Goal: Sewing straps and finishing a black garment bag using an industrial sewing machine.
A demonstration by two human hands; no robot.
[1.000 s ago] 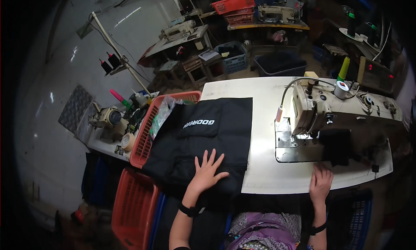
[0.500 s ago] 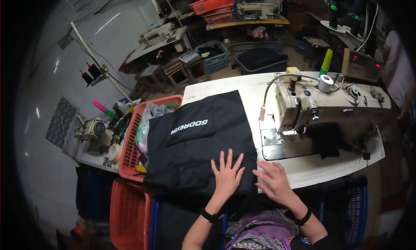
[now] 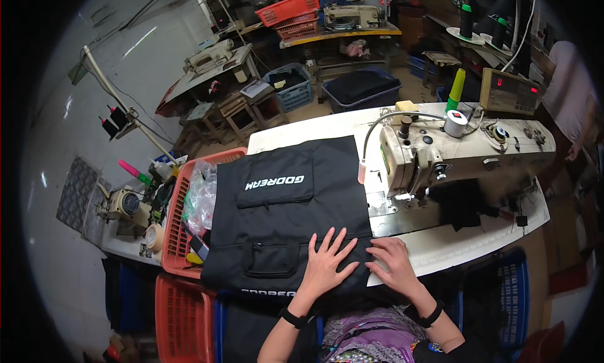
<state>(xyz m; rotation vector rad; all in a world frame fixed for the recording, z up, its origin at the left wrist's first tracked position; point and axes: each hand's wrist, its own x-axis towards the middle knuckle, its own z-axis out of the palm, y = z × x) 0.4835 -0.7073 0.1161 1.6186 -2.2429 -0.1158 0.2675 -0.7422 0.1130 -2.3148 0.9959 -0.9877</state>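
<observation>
A black fabric panel (image 3: 340, 193) with white lettering and zipped pockets lies spread on the white sewing table (image 3: 258, 143). My left hand (image 3: 324, 268) rests flat on its near right part, fingers spread, beside a small pocket (image 3: 272, 258) with a zip. At the panel's right edge is my right hand (image 3: 393, 265), fingers slightly bent and apart, fingertips touching the cloth's border. Neither hand grips anything. Just beyond my right hand stands the sewing machine (image 3: 465, 155), with a dark piece of cloth (image 3: 459, 202) under its arm.
An orange basket (image 3: 173, 221) holding clear plastic bags (image 3: 200, 199) adjoins the table's left side. Another orange basket (image 3: 182, 319) sits lower left, and a blue one (image 3: 513, 300) lower right. A control box (image 3: 509, 90) stands behind the machine. A person (image 3: 566, 92) is at far right.
The black panel lies flatter and more of its near part shows, including a second line of lettering. My right hand has come to the cloth's edge. The whole view has shifted slightly.
</observation>
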